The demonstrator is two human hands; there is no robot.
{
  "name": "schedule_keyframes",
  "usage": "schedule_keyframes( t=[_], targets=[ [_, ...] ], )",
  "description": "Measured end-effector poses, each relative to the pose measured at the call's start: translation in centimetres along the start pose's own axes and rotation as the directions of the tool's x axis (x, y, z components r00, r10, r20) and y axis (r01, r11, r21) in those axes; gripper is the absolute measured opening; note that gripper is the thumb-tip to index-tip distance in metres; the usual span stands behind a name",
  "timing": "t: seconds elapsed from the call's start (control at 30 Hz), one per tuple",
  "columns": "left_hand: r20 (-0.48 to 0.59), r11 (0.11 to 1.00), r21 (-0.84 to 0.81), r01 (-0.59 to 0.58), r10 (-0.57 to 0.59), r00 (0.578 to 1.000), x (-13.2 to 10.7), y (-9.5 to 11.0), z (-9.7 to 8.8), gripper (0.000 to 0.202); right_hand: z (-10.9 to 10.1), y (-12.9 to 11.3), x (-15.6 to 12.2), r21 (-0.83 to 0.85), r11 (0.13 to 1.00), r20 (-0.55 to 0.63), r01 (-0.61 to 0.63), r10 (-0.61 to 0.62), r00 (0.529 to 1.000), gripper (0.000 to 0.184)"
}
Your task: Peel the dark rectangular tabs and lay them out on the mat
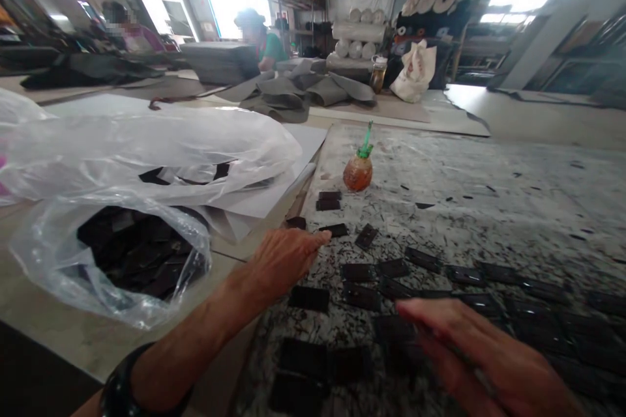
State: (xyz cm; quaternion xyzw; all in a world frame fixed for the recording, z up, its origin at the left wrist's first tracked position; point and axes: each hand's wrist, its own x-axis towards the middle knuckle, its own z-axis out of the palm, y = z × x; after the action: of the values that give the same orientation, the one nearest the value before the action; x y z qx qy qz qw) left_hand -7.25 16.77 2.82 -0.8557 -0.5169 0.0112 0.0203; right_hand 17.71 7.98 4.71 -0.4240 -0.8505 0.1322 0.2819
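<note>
1. The left hand (286,264) reaches forward, palm down, its fingers (313,241) straight and held together.
2. The bare left forearm (190,332) slants up from the lower left corner.
3. The right hand (469,355) stays open, palm down, fingers pointing toward the left hand, apart from it.

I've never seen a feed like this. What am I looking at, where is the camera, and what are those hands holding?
There's no machine here. This one view comes from a camera worn on a person's head, looking forward and down, so the two bare arms are that person's own. The left hand is reaching beside small dark rectangular pieces laid out on a speckled tabletop, and the right hand is above them. Neither hand appears to hold anything. To the left, a clear plastic bag holds more pieces like them.
</note>
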Motion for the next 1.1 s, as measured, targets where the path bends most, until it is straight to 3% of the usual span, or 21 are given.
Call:
schedule_keyframes(
  t=[0.07,0.17,0.33,0.5,0.67,0.8,0.87,0.97,1.1],
  targets=[
    [-0.020,1.000,-0.014,-0.010,0.009,1.000,0.0,-0.2,-0.1,0.037,-0.1,0.4,2.9,-0.214,0.974,0.067,0.078,-0.065,0.996,0.041],
    [-0.043,0.999,-0.037,-0.032,0.030,0.999,0.0,-0.3,-0.2,0.037,1.7,1.1,7.2,-0.383,0.918,0.283,0.100,0.014,0.959,0.051],
    [-0.055,0.995,-0.092,-0.037,0.032,0.998,0.0,-0.5,-0.1,0.038,4.8,2.5,10.5,-0.397,0.908,0.379,0.132,0.031,0.925,0.051],
    [-0.063,0.982,-0.187,-0.032,0.021,0.998,0.0,-1.0,-0.2,0.034,4.5,2.7,11.3,-0.378,0.919,0.392,0.112,0.050,0.918,0.043],
    [-0.107,0.941,-0.339,-0.013,-0.025,0.994,-0.1,-2.1,-0.6,0.030,4.1,3.3,12.5,-0.297,0.952,0.356,0.067,0.045,0.933,0.035],
    [-0.206,0.877,-0.481,0.000,-0.113,0.972,-0.7,-2.2,-1.3,0.037,2.7,2.7,12.2,-0.202,0.978,0.218,-0.044,0.089,0.972,0.029],
    [-0.241,0.850,-0.527,-0.004,-0.145,0.960,-1.0,-1.5,-2.3,0.043,1.7,1.6,11.7,-0.120,0.988,0.172,-0.098,0.118,0.978,0.030],
    [-0.253,0.827,-0.561,-0.031,-0.135,0.958,-1.3,0.1,-4.0,0.054,0.3,-0.2,11.2,0.079,0.988,0.227,-0.135,0.114,0.967,0.031],
    [-0.229,0.802,-0.594,-0.068,-0.087,0.970,-1.0,1.8,-6.0,0.066,-0.4,-1.4,11.4,0.374,0.901,0.236,-0.220,0.137,0.962,0.021]
  ],
)
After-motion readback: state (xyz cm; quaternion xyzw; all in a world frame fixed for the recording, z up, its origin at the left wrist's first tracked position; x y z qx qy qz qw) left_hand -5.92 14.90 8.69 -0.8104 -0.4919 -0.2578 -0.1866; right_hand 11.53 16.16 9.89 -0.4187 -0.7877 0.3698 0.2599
